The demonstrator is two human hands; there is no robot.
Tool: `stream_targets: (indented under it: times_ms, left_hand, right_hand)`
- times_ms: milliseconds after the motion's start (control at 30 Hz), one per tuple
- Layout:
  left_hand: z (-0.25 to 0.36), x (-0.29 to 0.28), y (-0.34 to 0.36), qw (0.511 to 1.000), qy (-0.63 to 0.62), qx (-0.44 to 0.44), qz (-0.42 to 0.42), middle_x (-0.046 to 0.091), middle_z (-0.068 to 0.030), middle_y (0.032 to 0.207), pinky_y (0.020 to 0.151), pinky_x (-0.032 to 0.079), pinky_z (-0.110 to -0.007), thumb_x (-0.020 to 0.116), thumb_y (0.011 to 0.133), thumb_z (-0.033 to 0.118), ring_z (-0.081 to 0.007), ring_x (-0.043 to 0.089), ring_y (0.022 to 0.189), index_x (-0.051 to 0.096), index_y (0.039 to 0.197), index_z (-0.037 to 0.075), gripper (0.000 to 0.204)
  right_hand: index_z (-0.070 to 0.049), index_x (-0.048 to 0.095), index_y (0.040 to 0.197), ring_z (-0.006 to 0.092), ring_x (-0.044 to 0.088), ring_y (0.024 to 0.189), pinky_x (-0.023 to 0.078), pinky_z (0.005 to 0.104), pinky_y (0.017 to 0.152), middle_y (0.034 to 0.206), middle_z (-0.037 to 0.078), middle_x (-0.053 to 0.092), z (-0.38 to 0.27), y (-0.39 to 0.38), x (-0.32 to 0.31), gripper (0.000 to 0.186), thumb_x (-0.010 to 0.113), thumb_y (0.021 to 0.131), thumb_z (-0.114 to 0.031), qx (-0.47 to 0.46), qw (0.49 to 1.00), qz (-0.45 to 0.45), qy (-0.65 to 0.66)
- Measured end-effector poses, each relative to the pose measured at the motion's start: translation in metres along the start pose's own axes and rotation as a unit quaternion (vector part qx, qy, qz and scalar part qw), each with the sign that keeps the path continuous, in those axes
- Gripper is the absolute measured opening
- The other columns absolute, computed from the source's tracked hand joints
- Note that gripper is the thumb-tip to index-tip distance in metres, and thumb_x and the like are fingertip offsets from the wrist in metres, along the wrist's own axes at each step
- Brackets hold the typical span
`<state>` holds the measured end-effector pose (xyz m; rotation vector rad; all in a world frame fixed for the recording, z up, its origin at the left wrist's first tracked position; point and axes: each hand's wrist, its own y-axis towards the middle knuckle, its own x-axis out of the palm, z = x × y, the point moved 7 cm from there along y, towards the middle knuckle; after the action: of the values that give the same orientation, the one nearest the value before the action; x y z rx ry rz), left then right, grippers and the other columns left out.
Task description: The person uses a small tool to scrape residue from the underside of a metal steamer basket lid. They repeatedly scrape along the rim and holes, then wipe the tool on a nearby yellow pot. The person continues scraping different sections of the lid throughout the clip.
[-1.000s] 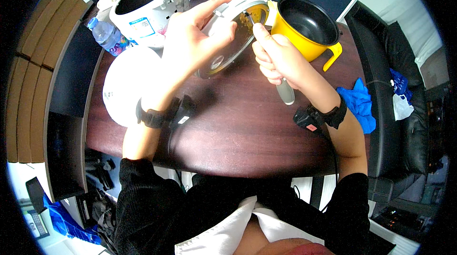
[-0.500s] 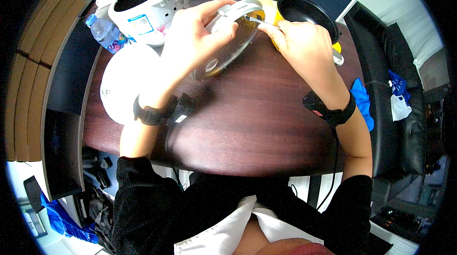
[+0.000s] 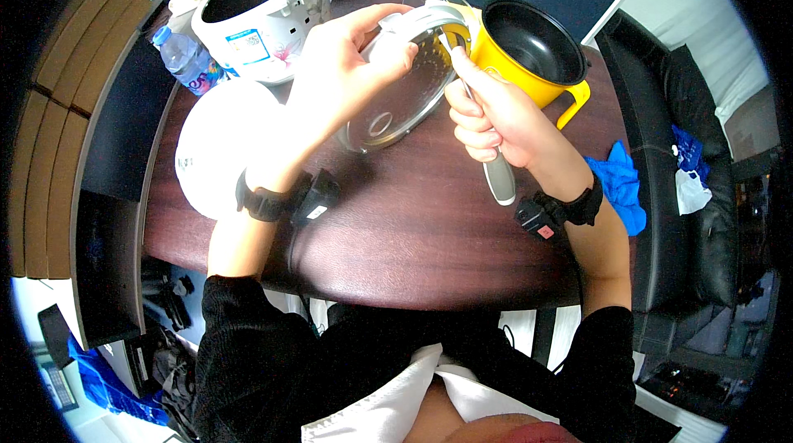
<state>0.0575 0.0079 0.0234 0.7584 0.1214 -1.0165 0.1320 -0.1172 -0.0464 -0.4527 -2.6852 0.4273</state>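
Head-worn fisheye view, down onto both hands [image 3: 502, 116]

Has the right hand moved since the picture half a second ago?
Yes: the right hand moved left and down in the view, judged against the yellow pot.

The tool handle [image 3: 500, 180] looks like smooth plastic, the lid [image 3: 396, 104] clear and glossy. I see shiny plastic outside the pan [image 3: 516, 71], polished wood on the table [image 3: 396, 228], leather-like gloss on the sofa [image 3: 720, 261]; the rag [image 3: 619, 183] is matt cloth.

Worn are wide black sleeves [image 3: 248, 352], black wrist straps [image 3: 266, 205] with small boxes [image 3: 320, 193] and, seemingly, a white collar [image 3: 384, 404].
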Motion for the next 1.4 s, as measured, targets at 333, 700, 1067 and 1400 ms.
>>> stream_targets:
  times_ms: [333,700,1067,1400]
  left_hand:
    - [0.002,0.0,0.001,1.0,0.022,0.01,0.004,0.067,-0.0134,0.09,0.071,0.05,-0.026,0.064,0.078,0.02,-0.0146,0.064,0.079,0.06,0.112,-0.001,0.04]
    - [-0.002,0.001,0.002,1.0,0.017,0.011,-0.003,0.068,-0.0138,0.091,0.072,0.05,-0.026,0.065,0.078,0.019,-0.0147,0.064,0.081,0.059,0.113,-0.001,0.041]
    - [0.002,0.003,-0.004,0.998,0.057,0.029,0.019,0.068,-0.0159,0.09,0.071,0.052,-0.027,0.064,0.077,0.02,-0.0168,0.066,0.08,0.06,0.111,-0.001,0.04]
    - [0.005,0.002,-0.002,0.997,0.059,0.04,0.028,0.067,-0.0181,0.089,0.073,0.052,-0.029,0.062,0.077,0.023,-0.0197,0.067,0.08,0.061,0.11,-0.002,0.041]
  right_hand:
    - [-0.015,0.03,0.057,0.004,0.022,0.033,0.02,0.0205,0.031,0.047,-0.007,0.022,0.007,0.004,0.002,0.056,0.032,0.094,-0.057,0.0,0.999,-0.032,0.014]
    - [-0.015,0.029,0.056,0.0043,0.023,0.032,0.02,0.021,0.031,0.046,-0.007,0.021,0.008,0.005,0.0,0.057,0.033,0.094,-0.058,0.0,0.999,-0.038,0.008]
    - [-0.015,0.029,0.055,0.007,0.023,0.029,0.023,0.0221,0.029,0.044,-0.005,0.024,0.006,0.005,-0.003,0.058,0.031,0.094,-0.057,-0.042,0.992,0.085,-0.089]
    - [-0.002,0.064,0.063,0.0324,0.058,0.049,0.048,0.0383,0.047,0.053,0.017,0.056,-0.073,-0.029,-0.003,0.054,0.048,0.091,-0.045,-0.32,0.496,0.301,-0.749]
